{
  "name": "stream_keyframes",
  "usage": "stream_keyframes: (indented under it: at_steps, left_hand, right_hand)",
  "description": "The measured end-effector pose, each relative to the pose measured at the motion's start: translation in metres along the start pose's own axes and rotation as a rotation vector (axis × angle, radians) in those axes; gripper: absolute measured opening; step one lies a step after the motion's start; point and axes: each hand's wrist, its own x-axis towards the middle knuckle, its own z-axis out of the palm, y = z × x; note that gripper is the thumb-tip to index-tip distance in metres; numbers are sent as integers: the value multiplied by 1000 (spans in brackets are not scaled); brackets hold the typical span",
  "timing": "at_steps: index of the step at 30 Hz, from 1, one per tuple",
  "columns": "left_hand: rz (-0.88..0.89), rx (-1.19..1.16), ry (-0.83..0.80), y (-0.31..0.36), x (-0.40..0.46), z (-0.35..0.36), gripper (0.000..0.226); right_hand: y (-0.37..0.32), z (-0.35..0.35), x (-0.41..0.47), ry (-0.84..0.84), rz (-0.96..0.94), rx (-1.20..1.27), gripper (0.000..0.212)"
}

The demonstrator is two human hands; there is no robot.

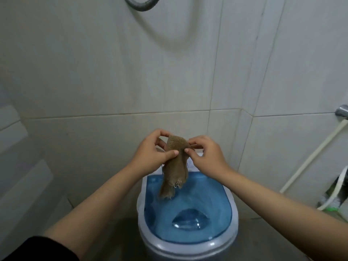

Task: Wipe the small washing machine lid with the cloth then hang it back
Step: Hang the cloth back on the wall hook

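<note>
Two hands (pixel 156 151) (pixel 205 155) pinching brown cloth (pixel 174 166), above closed blue lid (pixel 188 213)

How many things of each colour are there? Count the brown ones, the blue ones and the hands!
Brown: 1, the cloth held up by both hands.
Blue: 1, the washing machine lid, see-through and closed.
Hands: 2, the left hand and the right hand, each with a grip on the cloth.
Total: 4

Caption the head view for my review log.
Both hands, left hand and right hand, hold a brown cloth above the blue lid.
</note>
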Motion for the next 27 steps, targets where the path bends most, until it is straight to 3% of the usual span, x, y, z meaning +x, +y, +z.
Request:
stream_keyframes:
  at_steps: [4,12,14,19,22,24,27]
  left_hand:
    - [17,-19,-95,2,41,-21,36]
    - [-171,-142,-172,67,93,-81,47]
    - [-200,-87,-193,102,105,-107,48]
    - [-237,208,-273,204,114,-177,18]
    - [-183,446,-216,259,115,-223,22]
    - [-188,574,-198,300,110,-252,17]
    - [-181,569,-145,347,107,-290,25]
  right_hand:
    - [4,4,48,-33,-32,178,9]
    - [-82,-35,136,-207,79,261,26]
    - [-126,-62,162,-252,46,261,32]
    - [-233,-129,210,-477,-46,155,29]
    - [-291,-159,228,-521,-140,104,23]
    - [-327,-174,237,-500,-216,92,6]
    - [-377,-188,253,-507,-264,19,8]
